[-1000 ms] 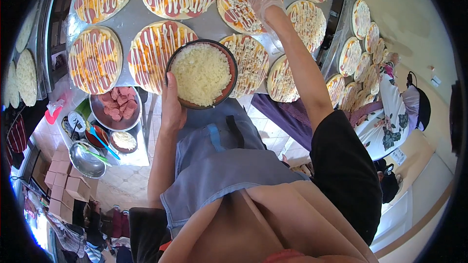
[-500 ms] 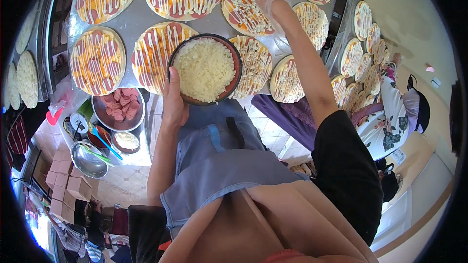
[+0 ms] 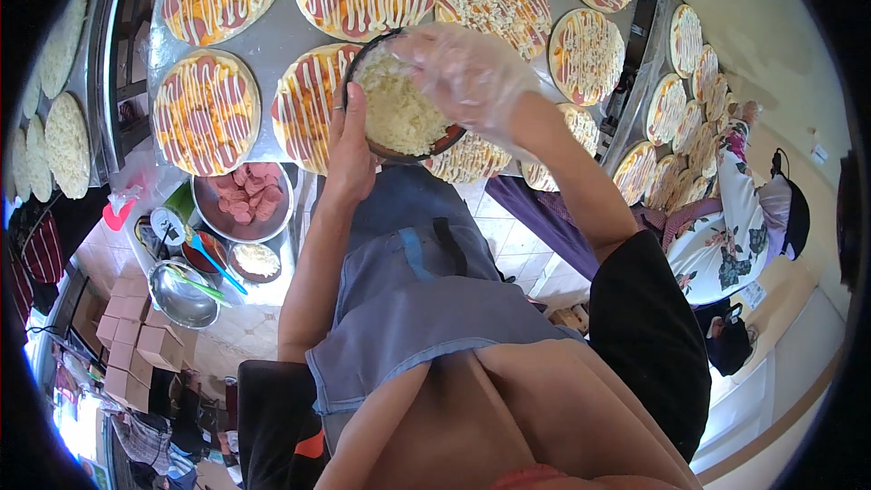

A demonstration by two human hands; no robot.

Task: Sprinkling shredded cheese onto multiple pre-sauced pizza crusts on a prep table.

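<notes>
My left hand [image 3: 352, 141] grips the near left side of a dark-rimmed bowl [image 3: 446, 139], thumb over the rim. White grated cheese [image 3: 397, 118] fills much of the bowl, which hangs over the near edge of a metal table [image 3: 285, 42]. In a clear plastic glove, my right hand [image 3: 467, 73] reaches in over the bowl's far right side; its fingers are blurred against the cheese. Around the bowl lie round pizzas: some, like the left one [image 3: 207, 113], show sausage slices and white sauce stripes, while the one beyond my right hand [image 3: 494, 7] also carries white crumbs.
Below the table's left end stand a steel bowl of pink meat slices [image 3: 245, 204], a smaller steel bowl [image 3: 184, 295] and a dish of white shreds [image 3: 255, 262]. At right, a person in a flowered top [image 3: 726, 249] is beside more pizzas [image 3: 668, 109]. Cardboard boxes [image 3: 161, 347] are stacked lower left.
My right hand has come back from a far pizza to the bowl and dipped in over the cheese. The bowl stays in my left hand, now tilted a little; the whole view has shifted slightly.
</notes>
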